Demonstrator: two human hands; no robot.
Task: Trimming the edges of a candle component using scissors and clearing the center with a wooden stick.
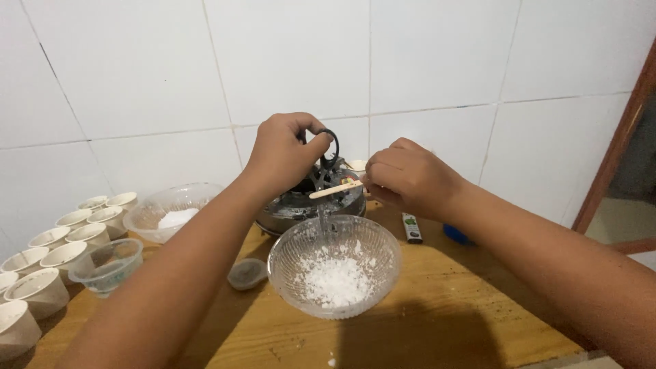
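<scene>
Just below both hands, a ribbed glass bowl (333, 265) of white powder sits on the wooden tabletop (437, 314). Left hand (283, 156) grips black scissors (329, 152) by the handle loops; right hand (408, 178) pinches a flat wooden stick (335, 190), held level between them.

White powder (336, 280) lies in the ribbed clear glass bowl (294, 256); round metal stove (287, 210) at twelve o'clock, white paper cups (51, 263) at nine.
</scene>
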